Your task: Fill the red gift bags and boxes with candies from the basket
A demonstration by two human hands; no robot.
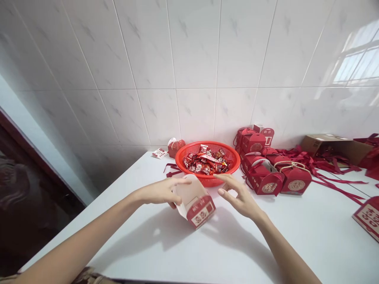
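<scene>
Your left hand point(162, 192) has the open-topped box point(192, 194), gripping its left wall between thumb and fingers. The box sits between your two hands, tilted, its pale inside showing and its red printed end turned near and right; you can't tell whether a corner touches the white table point(142, 248). Your right hand point(241, 197) is half open and holds nothing, its fingers curved just right of the box and over the near rim of the red basket point(178, 159).

On the box's red end you see pale characters above a cream panel with a paired red motif, too blurred to read. The wrapped sweets point(207, 163) in the basket carry red-and-white print too small to make out.

The basket stands just beyond the box. To its right cluster red gift boxes point(268, 179) with round pale emblems, one with a twisted cord handle. Further right, red ribbons point(322, 161) spill around a cardboard carton point(340, 148). A printed card point(160, 153) lies far left of the basket, and another red box point(368, 217) stands at the right edge.
</scene>
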